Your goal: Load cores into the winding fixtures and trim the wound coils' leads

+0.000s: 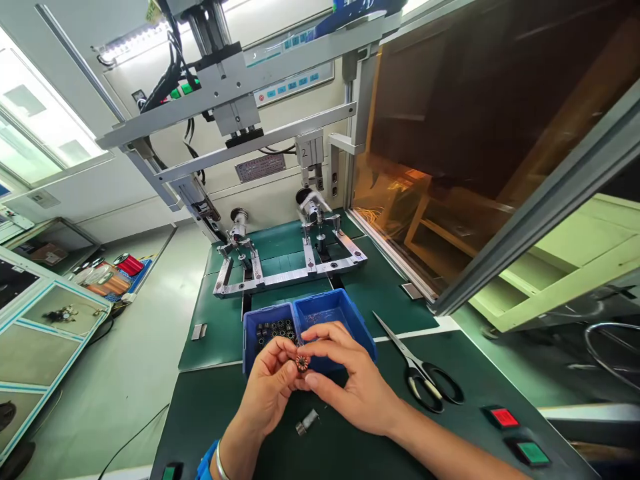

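Note:
Between my two hands is a small wound motor stator (302,363), its copper-red coils facing me. My left hand (267,385) pinches it between thumb and fingers from the left. From the right, the fingertips and thumb of my right hand (356,379) close around its edge. Just beyond are two joined blue bins; the left bin (250,319) holds several dark stator cores (276,328). The right bin (357,327) has a few small bits on its floor and is partly hidden by my right hand. A small metal cylindrical part (307,423) lies on the green mat below my hands.
Black-handled scissors (420,372) lie open at the right. A winding machine's metal fixture frame (290,275) stands behind the bins. Red (504,418) and green (533,453) buttons sit at front right. A tinted panel (450,147) borders the right side.

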Motion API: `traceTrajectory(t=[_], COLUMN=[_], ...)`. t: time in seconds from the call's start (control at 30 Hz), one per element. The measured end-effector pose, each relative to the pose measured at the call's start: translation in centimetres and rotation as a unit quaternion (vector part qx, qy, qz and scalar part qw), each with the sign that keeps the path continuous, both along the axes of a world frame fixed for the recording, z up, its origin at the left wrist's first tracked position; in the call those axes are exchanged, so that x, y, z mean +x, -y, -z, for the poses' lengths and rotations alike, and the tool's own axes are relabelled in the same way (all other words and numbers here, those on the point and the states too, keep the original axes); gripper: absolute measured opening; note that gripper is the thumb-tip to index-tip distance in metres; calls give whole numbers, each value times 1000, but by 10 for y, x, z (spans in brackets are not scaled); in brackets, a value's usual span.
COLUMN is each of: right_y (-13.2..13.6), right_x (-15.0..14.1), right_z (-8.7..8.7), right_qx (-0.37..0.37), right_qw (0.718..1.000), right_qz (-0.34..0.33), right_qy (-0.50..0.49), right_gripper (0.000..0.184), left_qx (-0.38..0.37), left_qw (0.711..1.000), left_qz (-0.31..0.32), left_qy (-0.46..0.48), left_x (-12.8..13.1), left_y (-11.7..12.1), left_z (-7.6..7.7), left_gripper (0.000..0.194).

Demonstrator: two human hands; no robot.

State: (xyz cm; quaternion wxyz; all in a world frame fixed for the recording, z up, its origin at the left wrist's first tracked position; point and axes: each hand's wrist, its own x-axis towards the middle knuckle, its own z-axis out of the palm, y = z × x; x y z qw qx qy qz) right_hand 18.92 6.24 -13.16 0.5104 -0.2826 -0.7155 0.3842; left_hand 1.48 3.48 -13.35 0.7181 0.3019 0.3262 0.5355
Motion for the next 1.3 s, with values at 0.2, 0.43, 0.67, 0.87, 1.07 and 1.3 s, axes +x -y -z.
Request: traceTrajectory(t=[0.2,0.43,0.67,0.87,1.07,1.3], right_y=[-4,-6,-2,-4,4,5], right_x=[-1,3,-3,0,-4,-7], right_z=[5,10,14,12,9,12], right_qx=[-116,-82,-74,-79,-47,-49], right_qw=[988,985,991,984,996,996], right_qz=[-4,-10,-21,8,5,10], right_qy=[-99,-149,-108,-159,-73,-75], right_gripper=[20,20,17,7,17,19], left_qx=[0,64,73,2,-17,-13], left_qw=[999,994,994,1000,999,999], left_qz=[16,-44,-38,-9,-26,-47], left_qy=[-40,-79,-76,-2,28,16], left_x=[9,5,5,9,9,12], left_y=[1,3,3,4,3,4], left_z=[6,8,10,8,5,7], left_gripper=[37,39,34,31,26,21])
